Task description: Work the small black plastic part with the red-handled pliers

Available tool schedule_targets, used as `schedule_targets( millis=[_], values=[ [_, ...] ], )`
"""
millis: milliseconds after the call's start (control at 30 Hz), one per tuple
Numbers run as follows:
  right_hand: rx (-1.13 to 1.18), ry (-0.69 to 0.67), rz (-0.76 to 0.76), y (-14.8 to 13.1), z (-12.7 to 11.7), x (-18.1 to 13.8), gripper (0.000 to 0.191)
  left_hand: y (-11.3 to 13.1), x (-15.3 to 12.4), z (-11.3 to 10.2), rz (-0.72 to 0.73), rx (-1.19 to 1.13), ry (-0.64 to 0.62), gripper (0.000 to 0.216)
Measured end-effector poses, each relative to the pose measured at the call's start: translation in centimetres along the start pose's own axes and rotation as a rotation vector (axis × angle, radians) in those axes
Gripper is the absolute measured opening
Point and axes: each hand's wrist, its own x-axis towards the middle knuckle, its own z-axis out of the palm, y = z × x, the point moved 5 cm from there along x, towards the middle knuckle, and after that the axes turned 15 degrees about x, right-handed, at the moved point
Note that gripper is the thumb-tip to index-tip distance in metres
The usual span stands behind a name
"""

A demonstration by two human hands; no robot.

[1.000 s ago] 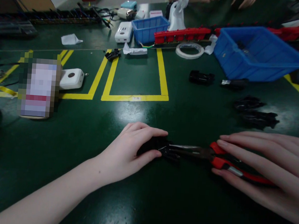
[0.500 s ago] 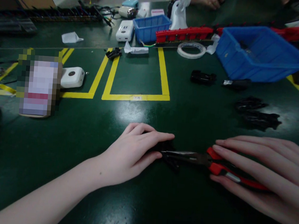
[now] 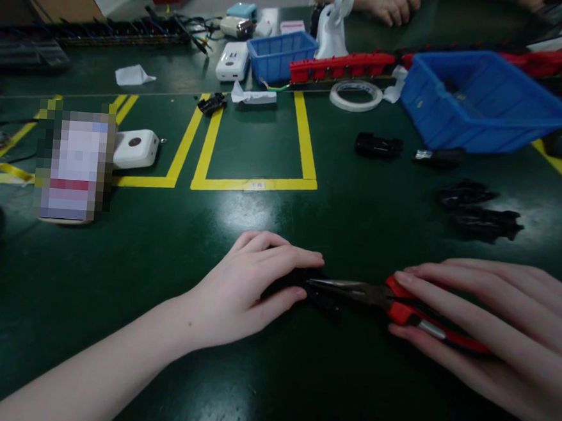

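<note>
Your left hand point(image 3: 251, 285) lies cupped over a small black part point(image 3: 300, 282) near the middle of the table point(image 3: 298, 378), fingers curled down on it and thumb tucked against its near side, so most of the part is hidden. Your right hand point(image 3: 484, 327) is closed around the red handles of the pliers point(image 3: 400, 302), fingers laid long over them, thumb underneath. The dark nose of the pliers points left and meets the black part right at your left fingertips; whether the tips are actually biting on it cannot be told from here.

That closeness is the main risk. If the nose slips off the part under a squeeze, it would likely jab or pinch your left index finger or thumb, which sit just beside it. The table is glossy, so the part could also skate sideways if your left hand eases off. Since your hand covers the part, you cannot see where the tips land, and a crooked bite could crack a thin plastic tab.

More black parts point(image 3: 478, 211) lie to the far right, well apart, near the large blue bin point(image 3: 485, 109). Another person's hand point(image 3: 392, 0) rests at the far edge, clear of yours.
</note>
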Motion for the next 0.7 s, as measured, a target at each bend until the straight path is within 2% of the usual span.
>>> schedule_targets(
  millis=[200, 467, 700],
  values=[
    [-0.027, 0.021, -0.063, 0.1, -0.5, -0.2, 0.046, 0.1, 0.0, -0.2, -0.003, -0.028, 0.008, 0.028],
    [-0.029, 0.065, 0.042, -1.3, -0.2, -0.3, 0.052, 0.1, 0.0, -0.6, -0.006, -0.062, 0.093, 0.012],
    [-0.015, 0.068, 0.098, -1.2, -0.3, -0.4, 0.057, -0.3, 0.1, -0.5, -0.02, -0.183, 0.083, 0.015]
  ],
)
